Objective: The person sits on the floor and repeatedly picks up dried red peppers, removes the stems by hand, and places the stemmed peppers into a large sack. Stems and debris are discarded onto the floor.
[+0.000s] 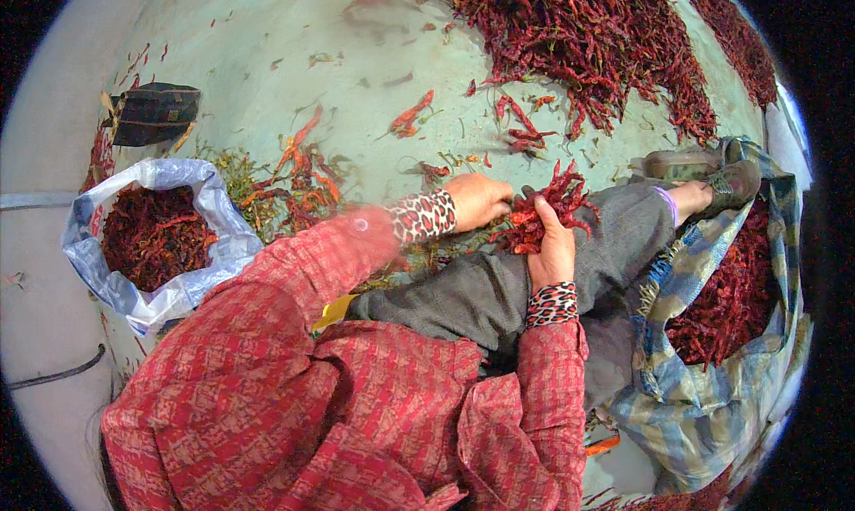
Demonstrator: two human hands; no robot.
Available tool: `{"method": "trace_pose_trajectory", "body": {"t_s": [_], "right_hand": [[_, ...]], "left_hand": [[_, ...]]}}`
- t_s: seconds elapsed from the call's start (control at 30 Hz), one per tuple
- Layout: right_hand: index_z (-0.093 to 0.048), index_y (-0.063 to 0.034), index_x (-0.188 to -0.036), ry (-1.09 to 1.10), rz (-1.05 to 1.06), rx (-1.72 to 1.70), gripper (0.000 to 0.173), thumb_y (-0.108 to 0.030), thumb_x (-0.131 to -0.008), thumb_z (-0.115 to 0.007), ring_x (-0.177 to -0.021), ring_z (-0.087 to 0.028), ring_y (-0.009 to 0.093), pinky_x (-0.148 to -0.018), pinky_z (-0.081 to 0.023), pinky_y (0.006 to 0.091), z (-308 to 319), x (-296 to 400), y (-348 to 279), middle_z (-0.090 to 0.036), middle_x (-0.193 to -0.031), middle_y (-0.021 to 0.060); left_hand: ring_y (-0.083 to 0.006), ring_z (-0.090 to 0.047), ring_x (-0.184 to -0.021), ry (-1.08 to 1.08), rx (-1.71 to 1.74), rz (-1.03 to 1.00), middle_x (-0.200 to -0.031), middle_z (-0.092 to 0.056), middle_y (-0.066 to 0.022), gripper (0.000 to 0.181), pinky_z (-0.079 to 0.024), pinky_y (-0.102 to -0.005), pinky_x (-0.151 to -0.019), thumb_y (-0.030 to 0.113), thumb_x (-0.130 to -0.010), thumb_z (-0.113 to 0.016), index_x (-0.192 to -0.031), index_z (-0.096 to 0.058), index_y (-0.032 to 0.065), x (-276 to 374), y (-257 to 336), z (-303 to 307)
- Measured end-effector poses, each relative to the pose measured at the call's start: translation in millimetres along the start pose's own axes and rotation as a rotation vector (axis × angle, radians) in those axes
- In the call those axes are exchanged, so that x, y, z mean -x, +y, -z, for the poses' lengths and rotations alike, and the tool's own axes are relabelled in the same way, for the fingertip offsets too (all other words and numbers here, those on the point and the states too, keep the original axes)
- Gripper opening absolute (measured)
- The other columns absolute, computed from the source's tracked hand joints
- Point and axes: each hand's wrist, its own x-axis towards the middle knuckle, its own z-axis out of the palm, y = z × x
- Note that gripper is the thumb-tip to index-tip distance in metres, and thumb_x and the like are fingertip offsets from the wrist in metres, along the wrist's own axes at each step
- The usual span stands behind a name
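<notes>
My right hand (554,247) grips a bunch of dried red chili peppers (544,207) above my leg in grey trousers, thumb across the bunch. Close against the left side of the bunch is my left hand (477,198), its fingers curled and slightly blurred. Whether a stem or pepper is pinched in those fingers is hidden. On the pale green floor (280,104) beyond the hands lie a few loose chilies (411,117) and scattered green stems (461,157).
A large heap of red chilies (588,43) spreads at the far right. To my left stands an open white woven sack (150,311) of dark chilies, near a black bag (157,114), stems and orange-red chilies (304,184). A checked sack (715,404) of chilies stands at right.
</notes>
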Motion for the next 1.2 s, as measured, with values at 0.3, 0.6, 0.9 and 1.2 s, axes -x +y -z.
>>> {"method": "trace_pose_trajectory", "body": {"t_s": [0.3, 0.6, 0.9, 1.2], "right_hand": [[-0.054, -0.0033, -0.09, 0.01, 0.387, 0.183, 0.014, -0.008, -0.077, -0.057, -0.07, -0.055, 0.013, -0.059, -0.046, 0.0269, 0, 10, 4, -0.058, -0.08, 0.0042], [-0.054, -0.003, -0.092, -0.04, 0.125, -0.053, 0.019, -0.006, -0.074, -0.059, -0.07, -0.055, 0.012, -0.062, -0.046, 0.0258, -5, 8, -3, -0.057, -0.081, 0.0031], [-0.054, -0.0022, -0.088, 0.062, 0.198, 0.003, 0.013, -0.011, -0.078, -0.054, -0.068, -0.056, 0.014, -0.059, -0.046, 0.0258, 1, -4, -2, -0.058, -0.08, 0.0044], [-0.056, -0.0029, -0.09, -0.001, 0.202, 0.017, 0.022, -0.012, -0.072, -0.061, -0.073, -0.052, 0.01, -0.066, -0.043, 0.0262, -16, 7, 34, -0.057, -0.081, 0.0013]], "left_hand": [[-0.0115, -0.057, -0.054, -0.016, 0.792, 0.497, -0.063, -0.056, -0.0113, 0.023, -0.046, -0.026, -0.046, 0.021, -0.082, -0.046, -0.082, -0.05, -0.0017, -21, -35, -20], [-0.0301, -0.054, -0.083, 0.146, -0.44, 0.032, -0.099, -0.047, -0.013, 0.022, -0.045, -0.0407, -0.067, 0.013, -0.073, -0.048, -0.094, -0.049, 0.0064, -125, -55, 5], [-0.0265, -0.052, -0.087, 0.199, -0.567, 0.021, -0.086, -0.05, -0.0103, 0.017, -0.044, -0.0378, -0.068, 0.014, -0.074, -0.043, -0.087, -0.052, 0.0061, -138, -76, 10], [-0.0307, -0.052, -0.084, 0.217, -0.554, 0.071, -0.085, -0.055, -0.0152, 0.021, -0.042, -0.0405, -0.07, 0.014, -0.075, -0.046, -0.094, -0.053, 0.0077, -72, -109, 50]]}}
